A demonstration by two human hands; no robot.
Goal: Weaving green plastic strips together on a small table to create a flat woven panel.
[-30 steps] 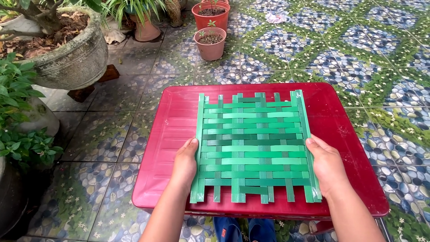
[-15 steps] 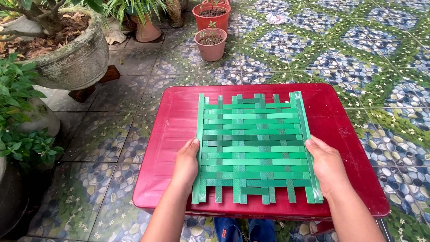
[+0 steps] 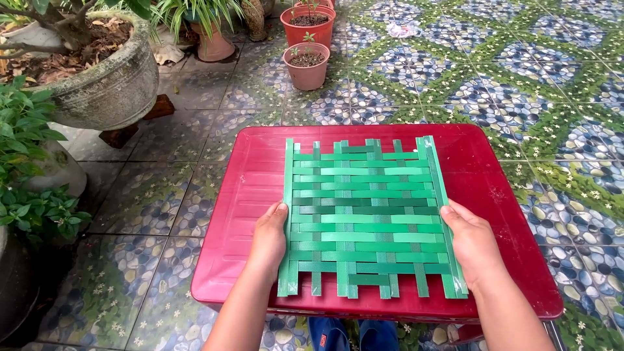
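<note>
So there's this green woven mat (image 3: 367, 218) made of flat strips, lying flat in the middle of a red plastic table (image 3: 494, 195), with loose strip ends sticking out along the near and far edges. The left hand (image 3: 268, 240) sits against the mat's left edge near the close corner, fingers together and flat, thumb up on the edge strip, so its grip is pressed up against the side and not really pinching anything. The right hand (image 3: 473, 242) mirrors it on the right edge, fingers closed together and laid along the outer strip (which looks a bit shinier than the rest). Off the far side of the table stand two terracotta pots (image 3: 307, 65) on the pebble-pattern tiled floor (image 3: 572, 84), and at far left a big stone planter (image 3: 104, 88) with leafy plants near it.
</note>
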